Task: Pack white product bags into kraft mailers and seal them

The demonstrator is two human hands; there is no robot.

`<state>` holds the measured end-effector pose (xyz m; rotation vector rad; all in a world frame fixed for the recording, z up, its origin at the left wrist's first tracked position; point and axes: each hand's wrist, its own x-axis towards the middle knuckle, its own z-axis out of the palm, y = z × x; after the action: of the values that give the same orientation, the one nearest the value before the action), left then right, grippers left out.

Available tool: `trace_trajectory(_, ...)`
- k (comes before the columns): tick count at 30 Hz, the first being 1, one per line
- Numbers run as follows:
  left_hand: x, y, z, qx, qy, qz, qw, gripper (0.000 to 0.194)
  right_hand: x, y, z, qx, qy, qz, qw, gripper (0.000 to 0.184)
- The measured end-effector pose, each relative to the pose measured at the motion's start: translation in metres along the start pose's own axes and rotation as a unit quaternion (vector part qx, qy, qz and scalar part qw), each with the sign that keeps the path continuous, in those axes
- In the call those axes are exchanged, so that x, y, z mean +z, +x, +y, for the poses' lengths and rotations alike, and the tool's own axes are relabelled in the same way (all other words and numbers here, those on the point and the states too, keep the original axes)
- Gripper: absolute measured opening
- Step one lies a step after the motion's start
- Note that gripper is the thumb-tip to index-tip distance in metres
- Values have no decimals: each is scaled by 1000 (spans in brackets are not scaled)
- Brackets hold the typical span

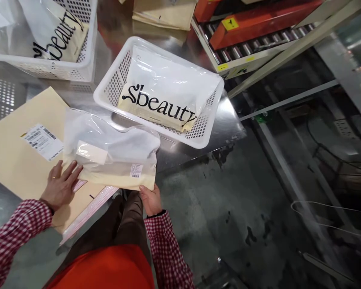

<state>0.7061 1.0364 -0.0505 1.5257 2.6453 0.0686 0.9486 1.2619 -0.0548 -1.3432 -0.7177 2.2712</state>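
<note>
A frosted plastic pouch [123, 148] with a cream lower band and a small barcode label lies over tan mailing envelopes [15, 120] at the table's near edge. My right hand [151, 199] pinches the pouch's lower right corner between thumb and fingers. Flat and with fingers spread, my left hand [59, 185] rests on the envelopes, its fingertips at the pouch's lower left edge. One envelope carries a white shipping label [43, 141]. A pink-and-white adhesive strip [88, 214] runs along the nearest envelope's edge. What is inside the pouch is only vaguely visible.
Just beyond the pouch stands a white perforated basket [209, 134] holding a printed pouch [159, 86]. Another basket [63, 69] with similar pouches is at upper left. More tan envelopes [164, 14] lie at the back. A roller conveyor [258, 44] runs at upper right, beyond the metal table [225, 124].
</note>
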Motion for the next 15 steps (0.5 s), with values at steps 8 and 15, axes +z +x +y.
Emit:
trace_trajectory(8,7,2,3,-4,-20,9,1000,43,58,-12,-59,-365,-506,-32,781,72)
trace_trajectory(15,-41,3,-4,-143,24,-78,986,35,154,64,-65,-324,-738,-223,549,86)
